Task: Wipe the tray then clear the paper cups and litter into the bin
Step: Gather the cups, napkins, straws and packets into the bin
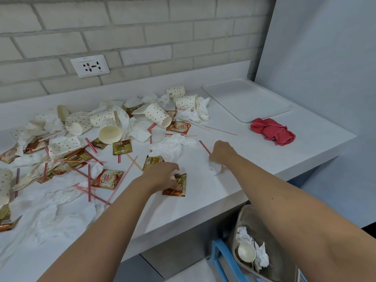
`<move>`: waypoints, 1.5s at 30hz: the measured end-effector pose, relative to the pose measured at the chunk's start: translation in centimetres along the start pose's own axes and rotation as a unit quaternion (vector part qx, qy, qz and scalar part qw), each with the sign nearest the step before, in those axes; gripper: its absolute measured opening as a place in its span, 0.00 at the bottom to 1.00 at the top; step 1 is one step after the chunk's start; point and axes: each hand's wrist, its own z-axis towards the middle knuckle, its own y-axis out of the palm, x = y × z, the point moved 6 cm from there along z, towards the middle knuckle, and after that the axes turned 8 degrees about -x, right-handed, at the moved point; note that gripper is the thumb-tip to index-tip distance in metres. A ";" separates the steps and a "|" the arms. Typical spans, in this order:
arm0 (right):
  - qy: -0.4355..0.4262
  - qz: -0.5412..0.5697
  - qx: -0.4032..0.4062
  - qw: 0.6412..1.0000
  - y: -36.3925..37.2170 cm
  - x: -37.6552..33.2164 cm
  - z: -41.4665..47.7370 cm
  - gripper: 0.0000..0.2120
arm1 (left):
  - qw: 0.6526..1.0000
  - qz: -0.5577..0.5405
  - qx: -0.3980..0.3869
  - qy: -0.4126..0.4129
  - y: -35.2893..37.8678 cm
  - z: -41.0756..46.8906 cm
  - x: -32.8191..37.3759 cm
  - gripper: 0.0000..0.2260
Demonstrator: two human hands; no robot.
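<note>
Foil sachet, glossy, pinched by left hand; crumpled tissue in right hand.

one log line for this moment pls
phase: clearing litter | left grip: pinches brown sachet | right grip: holds crumpled tissue | tray: red cloth beside | bin: cup, tissues inside

Counter runs out past the left picture edge, where a dotted cup and sachets are cut off. Right hand: fingertips hidden beneath it, gripped tissue partly covered. Left hand covers the top of the brown sachet it pinches. Bin: cut off by the bottom edge, right forearm across it. Socket plate: lettering too small to read.
</note>
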 end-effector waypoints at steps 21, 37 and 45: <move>-0.112 0.198 0.086 0.970 -1.2 11.3 -6.6 0.14 | 0.985 -0.095 0.099 0.104 3.8 0.9 11.0 0.14; 0.014 0.240 0.153 0.958 10.6 27.6 -8.7 0.05 | 0.969 0.022 -0.036 0.245 18.9 2.1 19.1 0.06; 0.053 0.204 0.085 0.974 11.7 29.4 -8.7 0.21 | 0.970 0.027 -0.055 0.236 21.7 3.2 19.0 0.06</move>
